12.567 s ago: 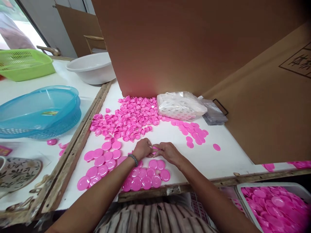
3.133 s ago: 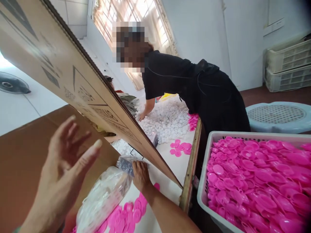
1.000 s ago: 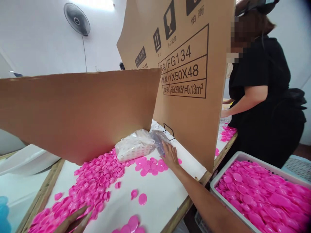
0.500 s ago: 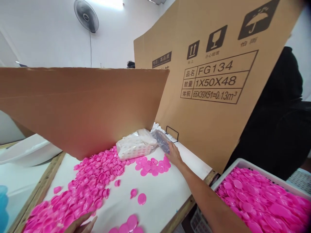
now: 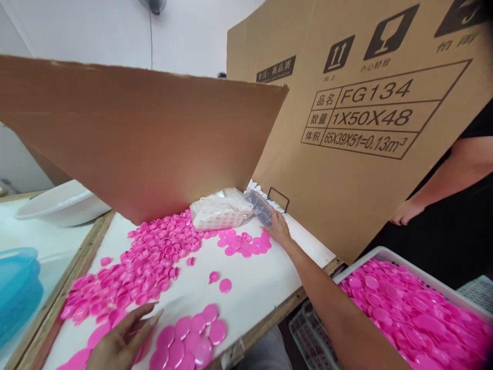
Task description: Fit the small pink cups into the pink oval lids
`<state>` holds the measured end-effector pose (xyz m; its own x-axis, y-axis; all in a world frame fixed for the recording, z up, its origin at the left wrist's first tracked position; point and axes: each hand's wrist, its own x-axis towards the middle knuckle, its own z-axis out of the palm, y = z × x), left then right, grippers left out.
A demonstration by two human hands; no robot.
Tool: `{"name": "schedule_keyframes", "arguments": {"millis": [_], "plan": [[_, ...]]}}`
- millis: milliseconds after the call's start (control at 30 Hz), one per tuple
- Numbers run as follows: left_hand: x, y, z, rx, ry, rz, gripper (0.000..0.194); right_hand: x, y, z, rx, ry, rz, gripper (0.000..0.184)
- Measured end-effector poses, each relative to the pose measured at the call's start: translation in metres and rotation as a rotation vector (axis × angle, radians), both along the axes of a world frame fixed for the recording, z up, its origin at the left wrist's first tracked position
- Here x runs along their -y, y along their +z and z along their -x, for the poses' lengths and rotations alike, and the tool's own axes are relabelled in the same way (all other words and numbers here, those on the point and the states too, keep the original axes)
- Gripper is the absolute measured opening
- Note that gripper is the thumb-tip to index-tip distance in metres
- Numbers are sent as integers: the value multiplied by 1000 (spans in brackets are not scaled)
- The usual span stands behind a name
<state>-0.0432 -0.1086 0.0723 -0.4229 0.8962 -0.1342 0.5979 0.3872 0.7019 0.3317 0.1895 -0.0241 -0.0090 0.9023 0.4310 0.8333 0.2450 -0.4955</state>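
Note:
My right hand (image 5: 279, 226) reaches to the back of the table, its fingers curled round the near end of a stack of clear plastic bags (image 5: 259, 206). My left hand (image 5: 122, 336) is at the lower left with thumb and fingers apart, holding nothing, over pink saucers. Just right of it lie several pink toy saucers (image 5: 183, 343), partly overlapping. Behind it spreads a heap of small pink toy cups (image 5: 154, 254). A single cup (image 5: 214, 277) and a small disc (image 5: 225, 285) lie in the middle. Thin pink discs (image 5: 244, 243) are scattered near the bags.
A plastic-wrapped white bundle (image 5: 223, 209) rests against the brown cardboard panel (image 5: 154, 139). A printed cardboard panel (image 5: 346, 169) stands at right. A crate rim (image 5: 381, 252) surrounds pink pieces. Left are a white basin (image 5: 63, 205) and blue basket (image 5: 17, 293). A co-worker's arm (image 5: 442, 180) shows at right.
From working together over the saucers, my hands have parted; the right went to the plastic bags and stays there. The view has tilted down, showing more of my left hand and the saucers.

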Motion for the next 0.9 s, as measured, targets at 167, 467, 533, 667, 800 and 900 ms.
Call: {"name": "schedule_keyframes", "arguments": {"millis": [167, 467, 533, 667, 800, 900], "plan": [[7, -4, -1, -26, 53, 38, 59, 41, 15, 20, -101, 122, -252, 61], [-6, -27, -8, -241, -220, -67, 41, 113, 24, 106, -244, 564, 120, 17], [-10, -33, -9, -278, -282, -76, 39, 122, 23, 128, -109, 702, 201, 20], [-12, -48, -12, -327, -446, -127, 37, 129, 13, 156, 81, 782, 289, 23], [-19, -52, -24, -344, -523, -182, 28, 125, 3, 152, 123, 723, 198, 14], [-40, -45, -46, -376, -519, -197, 24, 125, -1, 136, 155, 684, 119, 18]]}}
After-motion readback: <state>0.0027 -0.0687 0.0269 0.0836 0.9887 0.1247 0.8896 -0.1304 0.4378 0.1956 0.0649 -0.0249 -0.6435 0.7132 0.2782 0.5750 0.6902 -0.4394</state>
